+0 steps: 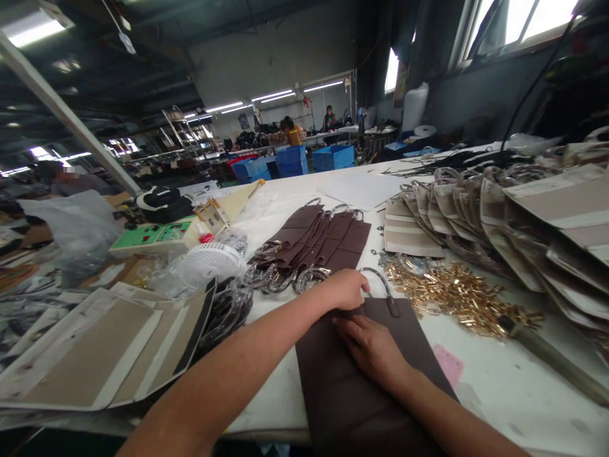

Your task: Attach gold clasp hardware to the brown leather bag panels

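A dark brown bag panel [333, 381] lies on the table in front of me, hanging toward its near edge. A curved handle [378, 274] in clear wrap rises from the panel's top, its right tab flat on the brown material. My left hand [349, 290] is closed at the top edge, around the handle's left end, which its fingers mostly hide. Just below, my right hand [373, 348] lies open on the panel, fingers stretched toward the upper left. Brown panels with wrapped handles [328, 238] lie overlapped beyond my hands.
Gold metal pieces [457, 295] are heaped to the right, beside a dark-headed hammer [552, 358] and a pink slip [448, 364]. Beige panels are stacked right [561, 209] and left [90, 355]. A white fan [212, 260] stands left. Blue bins [291, 160] and people are farther back.
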The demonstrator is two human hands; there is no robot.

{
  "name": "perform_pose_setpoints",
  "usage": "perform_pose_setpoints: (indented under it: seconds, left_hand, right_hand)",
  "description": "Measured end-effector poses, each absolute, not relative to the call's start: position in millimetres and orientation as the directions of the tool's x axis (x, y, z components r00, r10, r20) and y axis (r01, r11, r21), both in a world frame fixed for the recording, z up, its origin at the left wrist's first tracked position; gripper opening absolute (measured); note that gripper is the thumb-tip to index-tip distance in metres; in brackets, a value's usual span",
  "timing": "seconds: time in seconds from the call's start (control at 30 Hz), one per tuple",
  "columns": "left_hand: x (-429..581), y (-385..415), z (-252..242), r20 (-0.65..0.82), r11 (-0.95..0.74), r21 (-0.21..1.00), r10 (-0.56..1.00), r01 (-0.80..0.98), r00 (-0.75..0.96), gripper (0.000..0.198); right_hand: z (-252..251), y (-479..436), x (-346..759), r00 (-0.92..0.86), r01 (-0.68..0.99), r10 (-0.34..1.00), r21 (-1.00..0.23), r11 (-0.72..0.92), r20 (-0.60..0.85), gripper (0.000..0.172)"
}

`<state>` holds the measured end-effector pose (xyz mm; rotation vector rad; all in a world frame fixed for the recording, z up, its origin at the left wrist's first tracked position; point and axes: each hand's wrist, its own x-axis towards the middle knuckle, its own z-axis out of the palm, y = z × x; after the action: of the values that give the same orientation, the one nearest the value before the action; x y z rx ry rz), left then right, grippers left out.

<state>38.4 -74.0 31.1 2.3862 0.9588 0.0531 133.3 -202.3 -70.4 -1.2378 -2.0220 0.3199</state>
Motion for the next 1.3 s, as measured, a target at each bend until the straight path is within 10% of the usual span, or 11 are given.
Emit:
perform_pose_setpoints:
  seconds: [0.27,0.63,0.87,1.03,1.3]
  left_hand:
    - [38,-75,19,-0.046,-0.353,0.793,0.779,0.498,0.625,0.060]
    - [-37,-104,-18,0.087,-0.365,0.533,0.921,0.763,0.379,0.021]
    - [-24,-99,-15,-0.026,-0.332,0.520,0.915,0.787,0.403,0.058]
    - [-26,-104,-5,-0.081,-0.239,0.602,0.931,0.762,0.355,0.085]
    - [-27,-117,18,-0.082,-0.265,0.703,0.892,0.660,0.445,0.032]
  right_hand:
    - [-54,-168,126,-0.250,0.638,0.815,-0.544,0.545,0.522,0.034]
    - [-66,-151,164,0.215,0.530,0.939,-0.840,0.119,0.269,0.037]
    - [-57,-171,162,0.088,0.606,0.869,-0.719,0.341,0.486,0.027]
    - [-30,-181,167,0.228,0.466,0.920,-0.865,0.185,0.320,0.031]
    - [-14,-197,177,0.075,0.557,0.940,-0.795,0.239,0.334,0.023]
